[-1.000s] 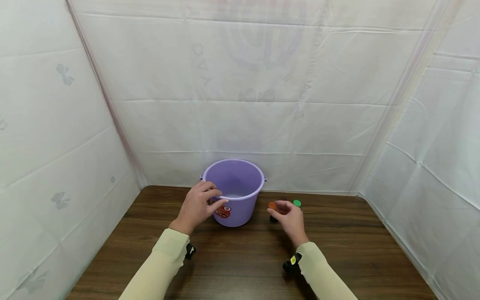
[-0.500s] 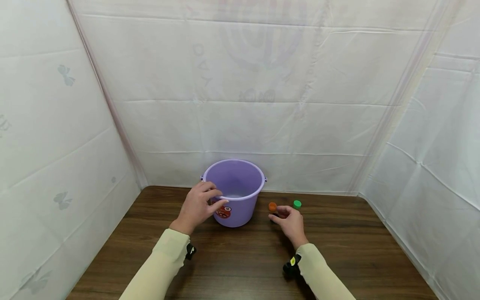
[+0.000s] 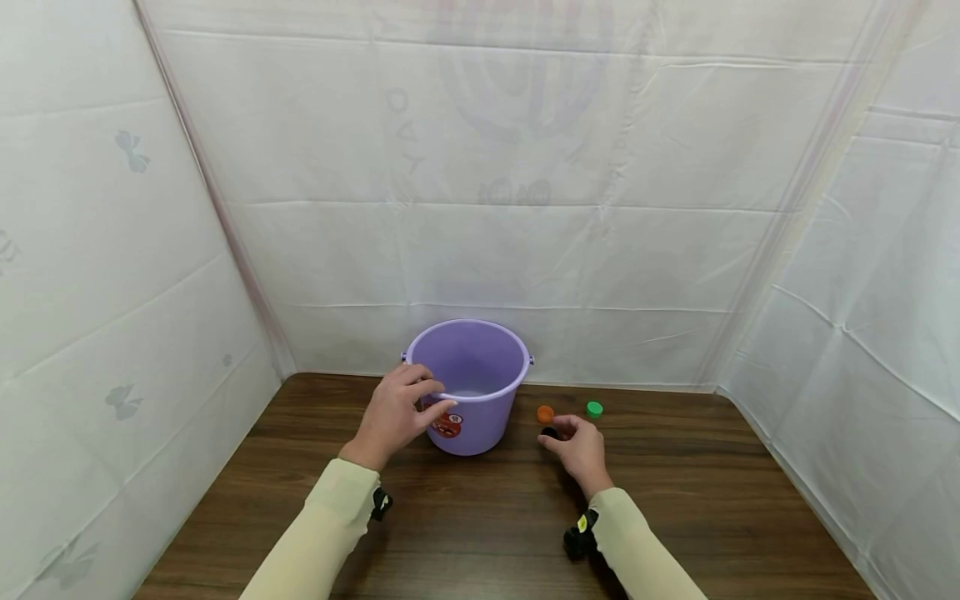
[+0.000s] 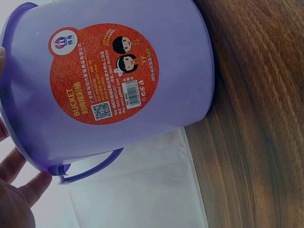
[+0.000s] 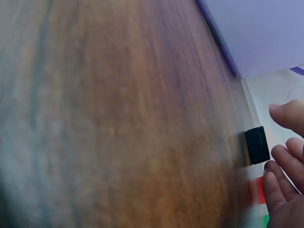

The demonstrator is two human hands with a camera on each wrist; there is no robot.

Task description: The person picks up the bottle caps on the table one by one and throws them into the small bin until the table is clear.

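My left hand (image 3: 395, 414) grips the near-left rim of a purple bucket (image 3: 480, 421), thumb outside and fingers over the edge. The bucket (image 4: 156, 95) stands upright, with a red round label (image 4: 104, 73) on its side. To its right, my right hand (image 3: 582, 450) hovers low with thumb and fingers spread around a small black cap (image 3: 551, 433). In the right wrist view a gap shows between the fingers and the black cap (image 5: 257, 145). An orange cap (image 3: 545, 414) lies just behind it, and a green cap (image 3: 594, 409) farther right.
All of this stands on a dark wooden table (image 3: 450, 533). White sheeting (image 3: 480, 250) rises close behind the bucket and also at both sides. The bucket's handle (image 4: 95, 168) hangs down along its side.
My right hand has come down and slightly nearer to me, from beside the orange cap to around the black one. More of the orange and green caps shows. My left hand stays put.
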